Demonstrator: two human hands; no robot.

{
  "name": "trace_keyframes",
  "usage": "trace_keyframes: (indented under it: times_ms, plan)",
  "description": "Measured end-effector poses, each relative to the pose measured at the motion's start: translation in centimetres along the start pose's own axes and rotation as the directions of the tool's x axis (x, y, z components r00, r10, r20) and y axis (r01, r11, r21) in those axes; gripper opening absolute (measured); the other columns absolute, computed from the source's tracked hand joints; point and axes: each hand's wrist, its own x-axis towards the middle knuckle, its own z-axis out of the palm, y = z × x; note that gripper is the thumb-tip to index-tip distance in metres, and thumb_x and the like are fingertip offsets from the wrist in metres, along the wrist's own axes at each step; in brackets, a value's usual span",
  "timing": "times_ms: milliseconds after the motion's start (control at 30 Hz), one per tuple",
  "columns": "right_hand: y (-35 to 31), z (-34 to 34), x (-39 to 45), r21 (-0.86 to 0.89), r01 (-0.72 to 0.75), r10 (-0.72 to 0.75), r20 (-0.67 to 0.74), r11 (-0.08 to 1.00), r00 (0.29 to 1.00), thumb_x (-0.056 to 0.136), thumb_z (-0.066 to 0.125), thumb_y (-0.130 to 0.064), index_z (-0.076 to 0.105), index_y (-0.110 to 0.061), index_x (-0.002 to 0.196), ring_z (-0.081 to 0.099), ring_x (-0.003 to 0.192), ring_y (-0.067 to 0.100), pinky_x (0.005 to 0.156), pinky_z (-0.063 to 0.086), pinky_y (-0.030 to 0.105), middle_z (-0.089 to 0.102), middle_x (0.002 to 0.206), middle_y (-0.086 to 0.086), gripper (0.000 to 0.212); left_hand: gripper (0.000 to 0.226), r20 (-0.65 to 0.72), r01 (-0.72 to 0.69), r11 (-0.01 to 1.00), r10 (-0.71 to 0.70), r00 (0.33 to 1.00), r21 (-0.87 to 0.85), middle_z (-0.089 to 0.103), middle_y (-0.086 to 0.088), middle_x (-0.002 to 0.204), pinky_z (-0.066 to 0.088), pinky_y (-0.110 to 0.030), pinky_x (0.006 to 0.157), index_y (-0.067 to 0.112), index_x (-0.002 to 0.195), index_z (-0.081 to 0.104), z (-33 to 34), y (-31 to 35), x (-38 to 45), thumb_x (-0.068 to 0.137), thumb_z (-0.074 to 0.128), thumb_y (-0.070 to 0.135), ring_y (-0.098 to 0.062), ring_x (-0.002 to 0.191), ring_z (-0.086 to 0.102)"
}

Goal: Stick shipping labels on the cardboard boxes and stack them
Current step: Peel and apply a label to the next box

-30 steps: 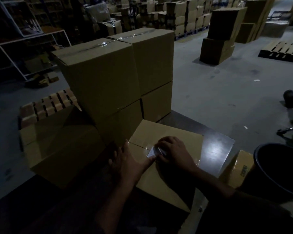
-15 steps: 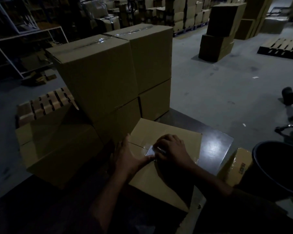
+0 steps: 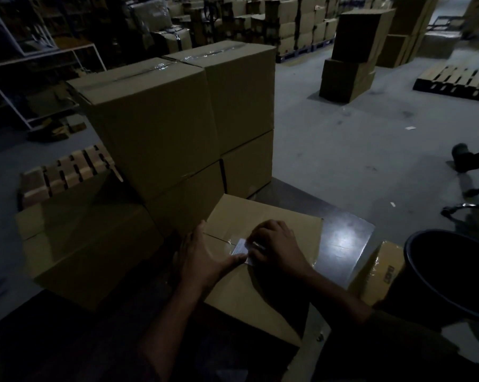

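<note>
Label (image 3: 239, 247) is sitting on the top seam of the box (image 3: 263, 271) on the table (image 3: 343, 244), pretty much dead centre low in frame, so this looks like the sticking step. Right hand (image 3: 277, 245) has curled fingers down on it, though a pinch can't be told in this light, and the left hand (image 3: 202, 257) lies flat with its thumb at the label's edge. Next is probably smoothing it down, then lifting the box to the stack (image 3: 177, 128) at 11 o'clock.

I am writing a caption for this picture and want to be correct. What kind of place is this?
Most likely a warehouse or packing area. Stacks of taped cardboard boxes fill the back, wooden pallets lie on the concrete floor, and a person is pressing a label onto a box.
</note>
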Motion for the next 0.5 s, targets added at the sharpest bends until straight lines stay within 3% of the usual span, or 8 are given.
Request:
trace_keyframes:
  times_ms: [300, 500]
  plan:
    - [0.13, 0.25, -0.08, 0.005, -0.002, 0.002, -0.019, 1.0, 1.0, 0.08, 0.056, -0.049, 0.075, -0.032, 0.093, 0.048, 0.106, 0.012, 0.09, 0.037, 0.029, 0.061, 0.104, -0.013, 0.028, 0.151, -0.009, 0.001, 1.0, -0.001, 1.0, -0.02, 0.035, -0.002, 0.167, 0.036, -0.058, 0.118, 0.036, 0.164, 0.016, 0.3, -0.26, -0.02, 0.038, 0.065, 0.105, -0.027, 0.151, 0.037]
    - [0.02, -0.21, -0.51, 0.014, -0.008, 0.009, -0.045, 1.0, 0.999, 0.088, 0.067, -0.036, 0.075, -0.024, 0.098, 0.043, 0.106, 0.011, 0.087, 0.034, 0.023, 0.06, 0.104, -0.008, 0.018, 0.149, -0.018, 0.006, 0.999, -0.007, 1.0, -0.033, 0.038, -0.001, 0.165, 0.039, -0.058, 0.117, 0.037, 0.162, 0.018, 0.27, -0.15, -0.06, 0.038, 0.067, 0.103, -0.026, 0.149, 0.041]
